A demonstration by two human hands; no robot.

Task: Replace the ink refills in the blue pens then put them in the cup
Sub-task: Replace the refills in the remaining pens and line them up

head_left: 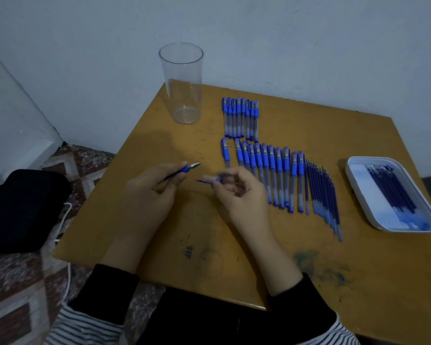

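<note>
Over a wooden table [271, 247], the left hand [147, 192] pinched a pen's blue tip section [187, 168]; the right hand [239, 192] gripped its clear barrel [209, 179], blurred.

Dim, bluish light w/ soft shadows; right hand [237, 192] motion-blurred, wide-angle bend at edges, overall soft.

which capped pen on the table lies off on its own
The capped pen at the left end of the nearer row: a gap of bare table separates it from the rest, which lie side by side.
</note>
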